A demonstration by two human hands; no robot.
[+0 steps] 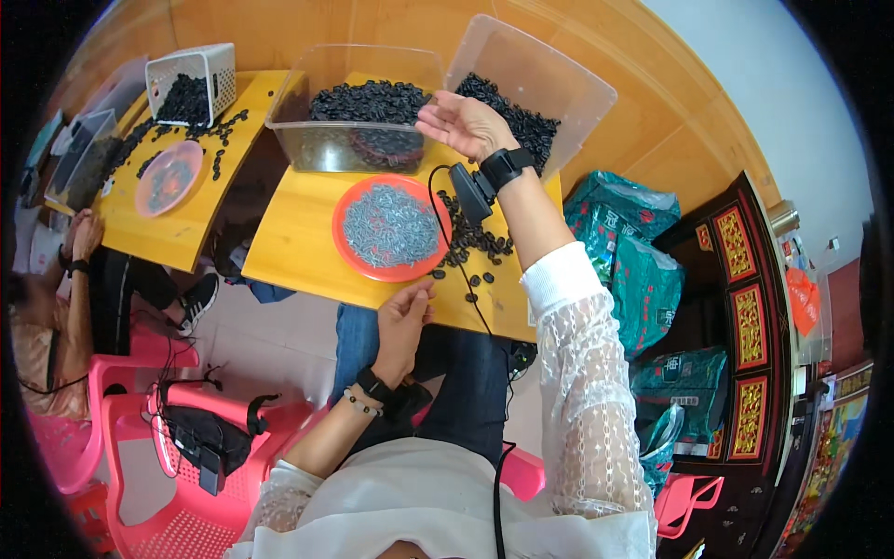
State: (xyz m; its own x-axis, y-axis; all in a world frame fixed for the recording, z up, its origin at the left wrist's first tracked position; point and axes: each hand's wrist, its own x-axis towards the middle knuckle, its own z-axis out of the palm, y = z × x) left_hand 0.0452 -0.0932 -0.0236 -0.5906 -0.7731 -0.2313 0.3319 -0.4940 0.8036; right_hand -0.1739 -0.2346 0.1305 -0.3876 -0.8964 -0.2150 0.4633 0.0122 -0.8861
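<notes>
The head view looks down from the person's own head, over the white shirt (410,484) and lap (461,396). It faces across the front edge of the yellow table (293,219) toward its far edge and the wood-coloured wall (363,23). It stands quite near, so the left hand (402,321) and the right hand (466,126) appear whole. The fisheye bends straight edges near its rim.
</notes>
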